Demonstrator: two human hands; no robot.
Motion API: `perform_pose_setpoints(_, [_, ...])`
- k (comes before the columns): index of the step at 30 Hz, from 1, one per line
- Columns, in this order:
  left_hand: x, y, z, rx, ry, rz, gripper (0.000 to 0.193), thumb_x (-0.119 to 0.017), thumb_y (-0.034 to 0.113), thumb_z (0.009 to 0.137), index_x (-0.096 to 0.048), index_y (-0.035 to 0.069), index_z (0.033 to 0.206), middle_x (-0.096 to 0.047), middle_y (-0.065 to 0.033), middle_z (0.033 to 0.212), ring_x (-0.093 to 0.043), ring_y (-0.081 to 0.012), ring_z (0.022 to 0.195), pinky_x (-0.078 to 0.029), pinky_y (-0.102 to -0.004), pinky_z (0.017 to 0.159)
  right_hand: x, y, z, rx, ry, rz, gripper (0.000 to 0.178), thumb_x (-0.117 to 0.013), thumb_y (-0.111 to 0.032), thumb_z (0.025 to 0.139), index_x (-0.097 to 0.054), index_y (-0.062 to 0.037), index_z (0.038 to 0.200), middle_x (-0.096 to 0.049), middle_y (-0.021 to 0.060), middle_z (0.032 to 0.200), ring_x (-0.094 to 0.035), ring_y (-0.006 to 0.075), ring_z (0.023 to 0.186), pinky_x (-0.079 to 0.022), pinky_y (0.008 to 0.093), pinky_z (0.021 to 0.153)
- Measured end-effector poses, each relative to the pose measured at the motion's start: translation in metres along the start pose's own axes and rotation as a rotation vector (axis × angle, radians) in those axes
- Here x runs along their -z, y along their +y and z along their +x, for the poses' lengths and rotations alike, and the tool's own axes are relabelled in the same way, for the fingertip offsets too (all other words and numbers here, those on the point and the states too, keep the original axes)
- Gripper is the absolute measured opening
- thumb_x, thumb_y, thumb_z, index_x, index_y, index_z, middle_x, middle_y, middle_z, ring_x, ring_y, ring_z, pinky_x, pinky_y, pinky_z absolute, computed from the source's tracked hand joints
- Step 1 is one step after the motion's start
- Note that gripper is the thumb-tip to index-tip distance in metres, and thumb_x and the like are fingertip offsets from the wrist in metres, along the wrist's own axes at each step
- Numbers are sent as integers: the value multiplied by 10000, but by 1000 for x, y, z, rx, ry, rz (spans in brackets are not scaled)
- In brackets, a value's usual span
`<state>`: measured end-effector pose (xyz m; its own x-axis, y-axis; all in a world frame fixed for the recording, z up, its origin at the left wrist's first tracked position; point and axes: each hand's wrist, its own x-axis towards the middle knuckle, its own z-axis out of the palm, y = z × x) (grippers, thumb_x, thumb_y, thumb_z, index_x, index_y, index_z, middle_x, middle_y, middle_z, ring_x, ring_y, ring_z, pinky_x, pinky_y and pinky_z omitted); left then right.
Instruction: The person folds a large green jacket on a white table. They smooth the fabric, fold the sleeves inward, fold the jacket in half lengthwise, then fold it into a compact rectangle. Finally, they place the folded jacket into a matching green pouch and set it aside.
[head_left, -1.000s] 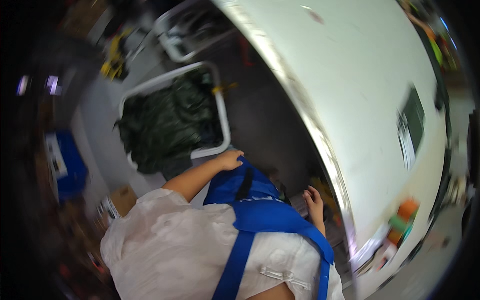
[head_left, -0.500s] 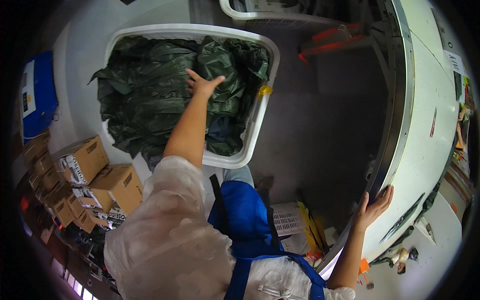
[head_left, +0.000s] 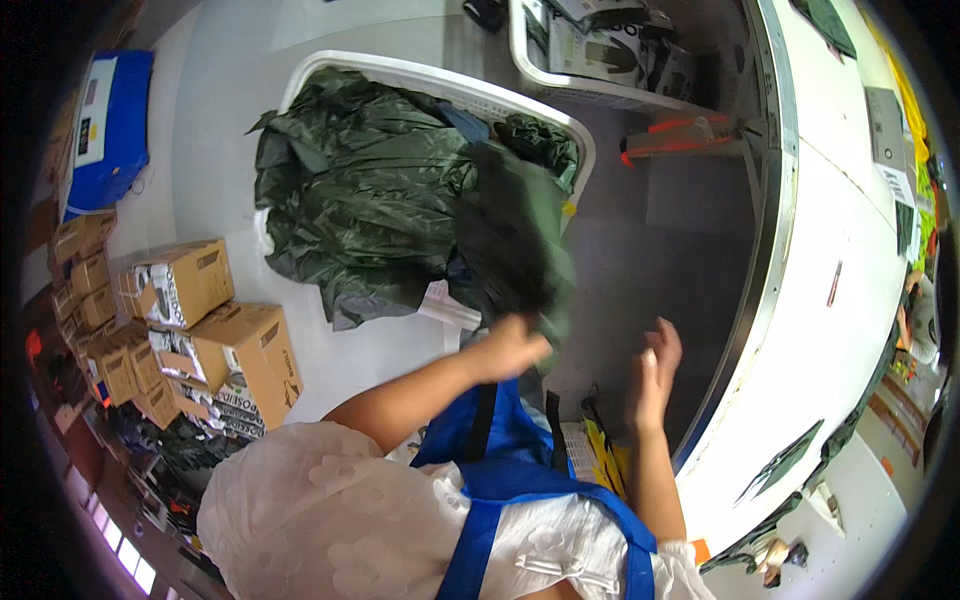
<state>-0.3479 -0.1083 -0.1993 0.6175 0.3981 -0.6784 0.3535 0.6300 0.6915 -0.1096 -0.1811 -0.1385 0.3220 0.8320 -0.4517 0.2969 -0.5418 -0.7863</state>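
A white plastic basket (head_left: 440, 80) holds a heap of crinkled dark green fabric (head_left: 370, 190), some of it hanging over the near and left sides. From the heap a dark green fabric piece (head_left: 515, 230) stretches toward me, its lower end smeared by motion. My left hand (head_left: 508, 350) is closed on that end, in front of my blue apron; the fingers are partly blurred. Away from the fabric, my right hand (head_left: 655, 375) is raised beside the white table (head_left: 760, 400), fingers apart and holding nothing.
Cardboard boxes (head_left: 240, 350) are stacked at the left, below a blue bin (head_left: 125, 130). A second white basket (head_left: 600, 92) with packaged items stands at the far right of the first. The table's metal edge (head_left: 770, 250) curves along my right. Papers and yellow packaging lie beneath it.
My left hand has come back from the heap toward my body, pulling a dark green fabric piece along. My right hand has lifted off the table edge and moved left.
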Motion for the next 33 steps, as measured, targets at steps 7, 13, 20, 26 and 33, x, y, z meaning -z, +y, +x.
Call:
perform_pose_setpoints(7, [-94,71,-76,-424,-720,54,607,-552,370,912,-405,-34,1341,-505,-244,1302,-473,-334,1224,-352,-379,1036,-18,-69,-17,-193,-391,343,461,-670,-225,762,-446,-39,1120,-439,136,1132,-441,282,1044,-345,396,899])
perform_pose_setpoints(13, [-70,-8,-124,-55,-723,-366,460,-518,194,964,-419,51,1390,-417,-159,1423,-369,-266,1330,-284,-379,1109,94,-126,-48,3,-420,269,365,-703,-243,698,-533,-12,924,-532,125,936,-519,263,853,-397,362,766])
perform_pose_setpoints(20, [-88,-70,-18,30,3,-1442,386,-557,219,930,-539,33,1268,-553,-147,1275,-484,-252,1222,-372,-377,1046,305,-184,-115,629,-818,165,295,-729,-246,650,-612,19,706,-618,133,727,-595,255,650,-443,337,623])
perform_pose_setpoints(26, [-175,248,34,-793,-689,-992,369,-544,251,928,-564,25,1220,-607,-128,1202,-561,-237,1144,-440,-372,994,468,-93,-261,1068,-463,249,250,-680,-81,740,-586,110,871,-594,217,760,-583,281,650,-461,388,651])
perform_pose_setpoints(33, [-518,598,85,-868,-862,162,528,-596,344,886,-465,42,1298,-539,-202,1242,-554,-328,1100,-470,-373,898,505,15,-362,894,441,553,427,-656,-179,784,-494,80,1082,-577,216,949,-568,294,830,-446,358,771])
